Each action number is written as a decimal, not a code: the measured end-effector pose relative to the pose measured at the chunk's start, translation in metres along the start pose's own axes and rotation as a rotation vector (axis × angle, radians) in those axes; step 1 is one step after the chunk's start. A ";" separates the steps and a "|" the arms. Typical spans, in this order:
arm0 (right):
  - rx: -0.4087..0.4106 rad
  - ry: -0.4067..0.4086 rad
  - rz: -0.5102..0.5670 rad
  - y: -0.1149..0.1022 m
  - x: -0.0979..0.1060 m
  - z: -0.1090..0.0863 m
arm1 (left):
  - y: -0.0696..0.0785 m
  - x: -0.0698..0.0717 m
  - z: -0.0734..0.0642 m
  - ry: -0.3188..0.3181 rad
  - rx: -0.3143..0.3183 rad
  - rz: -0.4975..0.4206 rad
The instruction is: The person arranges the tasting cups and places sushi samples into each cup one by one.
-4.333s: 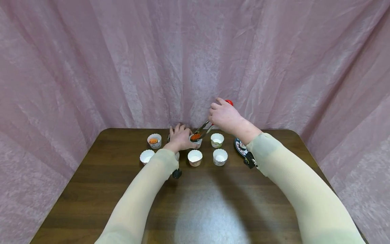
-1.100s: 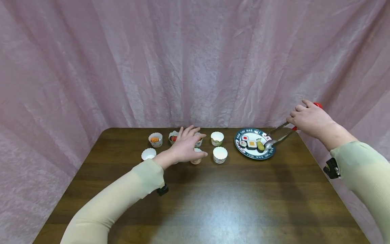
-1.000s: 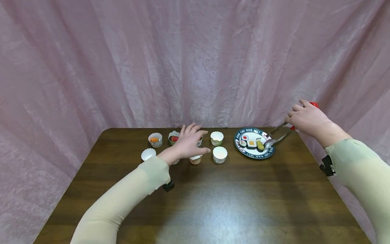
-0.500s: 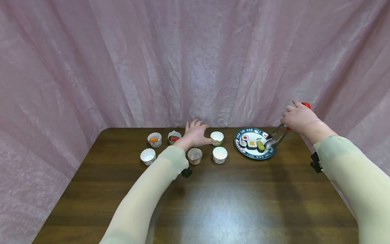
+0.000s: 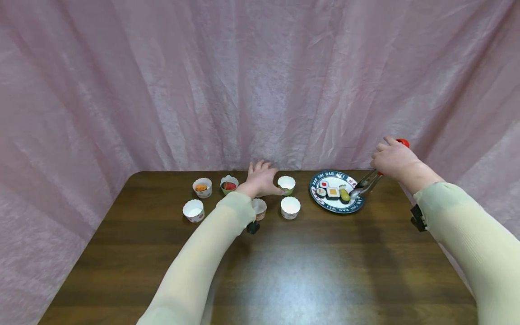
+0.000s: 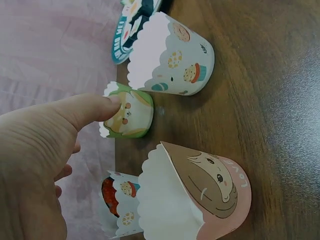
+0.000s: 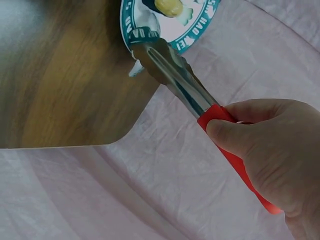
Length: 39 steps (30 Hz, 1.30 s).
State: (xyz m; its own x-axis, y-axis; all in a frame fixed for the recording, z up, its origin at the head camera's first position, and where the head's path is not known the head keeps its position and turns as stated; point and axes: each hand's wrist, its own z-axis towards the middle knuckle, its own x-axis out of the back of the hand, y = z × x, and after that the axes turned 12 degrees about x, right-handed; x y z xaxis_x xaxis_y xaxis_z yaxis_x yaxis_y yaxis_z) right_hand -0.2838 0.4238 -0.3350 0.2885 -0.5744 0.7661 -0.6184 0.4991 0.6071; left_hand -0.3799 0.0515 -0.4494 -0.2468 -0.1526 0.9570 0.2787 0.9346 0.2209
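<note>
My right hand [image 5: 394, 160] grips a pair of tongs [image 7: 185, 85] by its red handles. The tong arms are squeezed close together, and their tips reach over the right rim of the round plate [image 5: 337, 210]. A yellow-green topped sushi piece [image 5: 344, 195] lies beside the tips; I cannot tell what is between them. My left hand [image 5: 262, 180] is stretched over the row of paper cups, fingers spread. In the left wrist view its thumb overlaps the green paper cup [image 6: 132, 115] with a dog face. Behind the pink paper cup [image 6: 222, 190] is a cup holding an orange-red piece [image 6: 109, 196].
Other toy sushi, such as a yellow-centred piece [image 5: 332, 193], lie on the plate. Left of my hand are a cup with an orange piece [image 5: 201, 187], a cup with a red piece [image 5: 229, 185] and a white cup [image 5: 193, 211]. Another white cup [image 5: 290, 208] stands near the plate.
My right hand has carried the tongs from the middle cup to the plate, and the tong arms have come together. My left hand has shifted right to the green cup.
</note>
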 end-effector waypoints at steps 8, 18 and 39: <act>-0.010 0.068 -0.022 -0.005 0.007 -0.008 | 0.000 -0.010 0.010 -0.015 0.021 -0.001; -0.101 0.186 0.044 -0.005 0.033 -0.007 | -0.003 -0.020 0.016 0.000 0.021 -0.020; 0.017 0.386 -0.146 -0.056 0.070 0.093 | -0.002 -0.020 0.010 0.034 0.033 -0.008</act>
State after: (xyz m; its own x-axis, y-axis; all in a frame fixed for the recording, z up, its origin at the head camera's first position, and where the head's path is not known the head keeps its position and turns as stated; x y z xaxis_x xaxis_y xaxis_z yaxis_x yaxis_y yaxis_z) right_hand -0.2966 0.2953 -0.3347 0.6250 -0.3510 0.6972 -0.5620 0.4175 0.7140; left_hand -0.3846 0.0555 -0.4710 -0.2175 -0.1707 0.9610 0.2461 0.9432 0.2232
